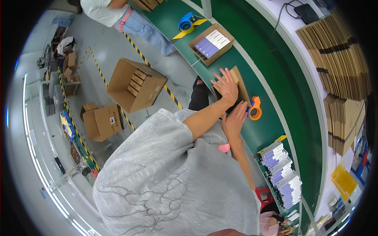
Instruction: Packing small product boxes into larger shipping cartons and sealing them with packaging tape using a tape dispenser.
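Note:
A small brown cardboard box (243, 87) with flaps standing up sits on the green work table (271, 126) in front of me. My left hand (226, 84) lies across its far-left part, fingers spread over a flap. Against the nearer end of the box rests my right hand (235, 118), its fingers stretched out side by side. Both palms face the cardboard, so the inside of the box is mostly hidden. An orange tape dispenser (256, 109) stands just right of my right hand. Farther along the table is an open carton (220, 53) filled with white and purple packets (212, 42).
Rows of white and purple packets (281, 173) lie at the table's right. A blue tape dispenser (186, 23) is beyond the filled carton. Flattened cardboard stacks (334, 55) occupy the far shelf. Open cartons (136, 84) stand on the left, near another person (138, 27).

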